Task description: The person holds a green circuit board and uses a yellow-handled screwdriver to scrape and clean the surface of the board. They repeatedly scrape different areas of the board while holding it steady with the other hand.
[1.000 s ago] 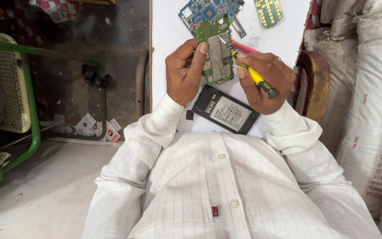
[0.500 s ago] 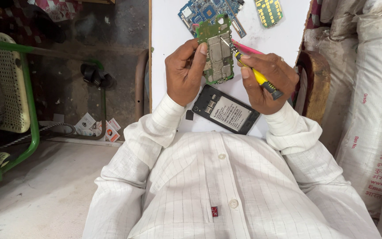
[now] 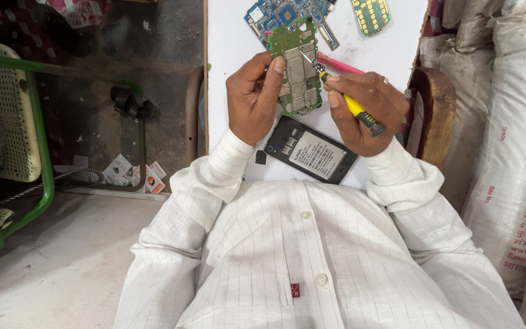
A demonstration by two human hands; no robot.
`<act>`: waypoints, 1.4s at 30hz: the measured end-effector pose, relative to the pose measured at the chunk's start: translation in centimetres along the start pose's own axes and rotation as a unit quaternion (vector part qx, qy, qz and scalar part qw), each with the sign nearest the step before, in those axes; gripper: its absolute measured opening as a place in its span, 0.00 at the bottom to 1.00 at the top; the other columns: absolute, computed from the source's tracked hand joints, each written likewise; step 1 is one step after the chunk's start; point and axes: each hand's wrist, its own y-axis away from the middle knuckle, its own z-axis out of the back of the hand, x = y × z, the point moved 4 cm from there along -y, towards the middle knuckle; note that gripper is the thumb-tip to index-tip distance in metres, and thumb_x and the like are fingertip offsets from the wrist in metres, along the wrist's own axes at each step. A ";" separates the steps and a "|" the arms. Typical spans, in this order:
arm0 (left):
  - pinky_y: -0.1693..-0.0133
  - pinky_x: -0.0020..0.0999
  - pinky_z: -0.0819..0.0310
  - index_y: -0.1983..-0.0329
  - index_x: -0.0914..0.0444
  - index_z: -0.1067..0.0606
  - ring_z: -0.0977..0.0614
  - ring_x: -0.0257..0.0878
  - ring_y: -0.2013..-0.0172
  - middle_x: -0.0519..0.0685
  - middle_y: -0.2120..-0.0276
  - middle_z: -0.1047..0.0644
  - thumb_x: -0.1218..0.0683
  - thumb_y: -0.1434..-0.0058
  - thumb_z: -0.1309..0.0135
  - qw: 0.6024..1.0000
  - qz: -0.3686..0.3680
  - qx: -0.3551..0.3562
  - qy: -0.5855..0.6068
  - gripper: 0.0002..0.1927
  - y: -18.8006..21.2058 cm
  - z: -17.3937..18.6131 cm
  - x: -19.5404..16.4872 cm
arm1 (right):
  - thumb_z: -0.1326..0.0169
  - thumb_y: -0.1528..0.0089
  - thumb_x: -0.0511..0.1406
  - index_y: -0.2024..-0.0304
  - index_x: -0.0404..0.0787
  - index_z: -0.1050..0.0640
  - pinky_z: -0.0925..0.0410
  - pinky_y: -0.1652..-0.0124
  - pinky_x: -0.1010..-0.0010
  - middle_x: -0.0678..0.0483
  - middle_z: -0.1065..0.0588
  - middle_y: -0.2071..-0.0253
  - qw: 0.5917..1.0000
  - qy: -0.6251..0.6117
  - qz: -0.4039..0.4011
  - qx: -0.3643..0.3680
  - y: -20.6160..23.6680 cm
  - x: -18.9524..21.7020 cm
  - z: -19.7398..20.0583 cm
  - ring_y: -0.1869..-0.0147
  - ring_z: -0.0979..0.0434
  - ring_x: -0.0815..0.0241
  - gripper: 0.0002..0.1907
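- Head view: left hand [image 3: 252, 100] pinches the green circuit board [image 3: 298, 72] by its edges, above the black phone body [image 3: 310, 156].
- Right hand [image 3: 369, 109] is closed around a yellow screwdriver [image 3: 351, 105], tip on the board.
- Board looks light, stiff and fragile; edge grip suits it.

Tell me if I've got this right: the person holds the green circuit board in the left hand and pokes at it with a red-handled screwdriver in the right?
Not quite. In the head view the screwdriver in the right hand has a yellow handle, not red. The left hand does hold the green circuit board.
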 end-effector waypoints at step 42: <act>0.70 0.22 0.35 0.47 0.68 0.22 0.30 0.25 0.71 0.41 0.69 0.24 0.52 0.22 0.51 0.995 0.051 -0.012 0.080 0.15 0.4 0.4 0.8 | 0.43 0.27 0.30 0.49 0.34 0.21 0.26 0.60 0.71 0.44 0.19 0.59 0.996 -0.017 -0.083 -0.014 0.9 -0.7 0.5 0.60 0.16 0.56 0.06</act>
